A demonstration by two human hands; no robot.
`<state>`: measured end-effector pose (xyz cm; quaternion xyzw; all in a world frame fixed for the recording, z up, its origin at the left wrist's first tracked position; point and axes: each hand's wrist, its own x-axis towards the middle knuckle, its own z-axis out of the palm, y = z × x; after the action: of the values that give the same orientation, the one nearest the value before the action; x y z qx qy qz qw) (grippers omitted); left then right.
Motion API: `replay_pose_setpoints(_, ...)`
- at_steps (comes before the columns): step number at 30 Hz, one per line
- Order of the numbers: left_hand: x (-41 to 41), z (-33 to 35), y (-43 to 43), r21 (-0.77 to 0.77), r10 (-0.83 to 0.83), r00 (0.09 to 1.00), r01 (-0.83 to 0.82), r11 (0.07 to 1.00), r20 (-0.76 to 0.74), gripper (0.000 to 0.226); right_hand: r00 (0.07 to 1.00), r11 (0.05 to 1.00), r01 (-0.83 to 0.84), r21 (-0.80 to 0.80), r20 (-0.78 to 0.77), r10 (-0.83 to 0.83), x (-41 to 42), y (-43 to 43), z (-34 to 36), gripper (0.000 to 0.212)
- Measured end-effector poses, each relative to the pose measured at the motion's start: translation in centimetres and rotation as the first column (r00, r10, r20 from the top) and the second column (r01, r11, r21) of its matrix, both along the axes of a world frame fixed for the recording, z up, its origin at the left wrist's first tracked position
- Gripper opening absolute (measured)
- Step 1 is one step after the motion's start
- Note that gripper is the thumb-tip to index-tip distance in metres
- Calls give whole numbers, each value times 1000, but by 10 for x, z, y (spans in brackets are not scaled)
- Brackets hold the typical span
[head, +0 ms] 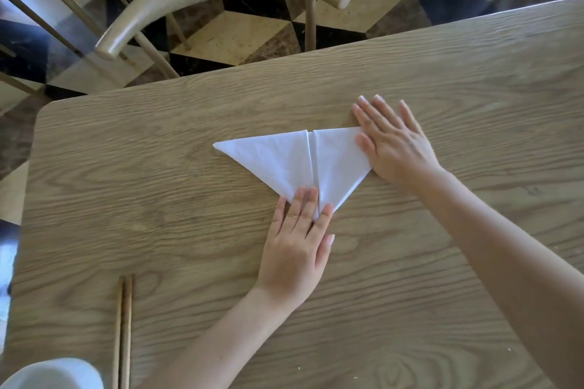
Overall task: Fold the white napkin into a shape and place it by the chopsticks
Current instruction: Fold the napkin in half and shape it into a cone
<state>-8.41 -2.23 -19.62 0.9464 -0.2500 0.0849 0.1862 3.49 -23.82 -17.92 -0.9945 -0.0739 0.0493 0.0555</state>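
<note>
White napkin (284, 158), folded triangular, lies under our flat, open left hand (295, 249) and right hand (392, 142); chopsticks (124, 331) well apart.

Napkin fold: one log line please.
napkin: triangle, flat | left hand: pins tip | right hand: presses corner | chopsticks: apart

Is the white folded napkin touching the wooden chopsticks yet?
Apart. The head view shows the white triangular folded napkin mid-table and the pair of wooden chopsticks near the front-left edge, with bare wooden table between them.
</note>
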Motion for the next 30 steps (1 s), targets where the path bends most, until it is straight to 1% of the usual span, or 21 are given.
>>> replay_pose_setpoints(2, 0, 0, 1, -11, -10, 1000, 10, 1000, -20, 40, 996, 996, 79, -32, -36, -81, 11, -7, 8, 55)
replay_pose_setpoints(3, 0, 0, 1, -18, -15, 1000, 15, 1000, -25, 41, 996, 996, 82, -25, -33, -83, 13, -3, 13, 55)
replay_pose_setpoints(4, 0, -1, 1, -24, -17, 999, 17, 1000, -29, 41, 1000, 1000, 25, 15, -6, -25, 11, 9, 18, 55)
replay_pose_setpoints(5, 0, -1, 1, -29, -14, 999, 13, 1000, -34, 40, 995, 992, -103, 71, 23, 102, 6, 25, 22, 56)
replay_pose_setpoints(6, 0, -2, 1, -30, -7, 999, 5, 1000, -38, 40, 963, 955, -271, 117, 34, 269, -3, 44, 24, 58)
replay_pose_setpoints(7, 0, -1, 1, -32, 2, 999, -3, 999, -39, 39, 905, 895, -424, 135, 21, 426, -12, 60, 20, 59)
replay_pose_setpoints(8, 0, -1, 0, -36, 8, 999, -9, 999, -39, 39, 855, 849, -511, 136, -25, 518, -18, 70, 17, 60)
replay_pose_setpoints(9, -1, -1, -1, -40, 9, 999, -10, 999, -42, 40, 835, 834, -536, 131, -65, 546, -18, 74, 12, 60)
replay_pose_setpoints(13, -3, -1, -2, -26, 14, 999, -16, 1000, -39, 43, 882, 883, -461, 87, -64, 466, 12, 70, 4, 62)
replay_pose_setpoints(16, -5, -3, -2, 0, 10, 999, -10, 1000, -46, 43, 886, 889, -457, 16, -77, 457, 29, 70, 5, 65)
replay_pose_setpoints(18, -5, -2, 0, 34, -5, 999, 7, 999, -49, 43, 893, 895, -445, 16, -66, 445, 34, 73, 7, 66)
replay_pose_setpoints(19, -5, -1, 1, 52, -16, 999, 18, 998, -49, 43, 907, 908, -414, 61, -52, 417, 35, 74, 8, 67)
replay_pose_setpoints(21, -2, 8, 3, 54, -26, 997, 29, 998, -67, 42, 963, 929, -252, 272, -28, 270, 35, 70, 15, 63)
replay_pose_setpoints(22, 2, 15, 3, 24, -18, 996, 20, 1000, -82, 40, 983, 907, -167, 387, -10, 185, 36, 65, 21, 56)
replay_pose_setpoints(23, 7, 23, 2, -33, -3, 995, 0, 999, -97, 37, 991, 885, -118, 450, 4, 130, 38, 58, 27, 47)
replay_pose_setpoints(24, 13, 32, 0, -116, 19, 993, -32, 993, -113, 34, 994, 885, -100, 456, -2, 114, 42, 51, 33, 35)
replay_pose_setpoints(26, 28, 46, -3, -296, 86, 982, -134, 946, -171, 29, 981, 903, -87, 420, -121, 150, 49, 38, 44, 19)
replay_pose_setpoints(27, 39, 51, -4, -351, 145, 969, -209, 913, -199, 27, 965, 913, -91, 398, -190, 179, 52, 35, 48, 16)
replay_pose_setpoints(28, 51, 54, -3, -367, 218, 953, -284, 886, -211, 27, 946, 921, -101, 377, -250, 206, 55, 35, 50, 15)
replay_pose_setpoints(29, 66, 55, -1, -341, 287, 936, -343, 875, -205, 29, 925, 926, -105, 363, -305, 224, 59, 36, 53, 16)
replay_pose_setpoints(30, 83, 54, 1, -273, 332, 923, -375, 886, -193, 34, 908, 927, -98, 363, -349, 233, 61, 38, 54, 18)
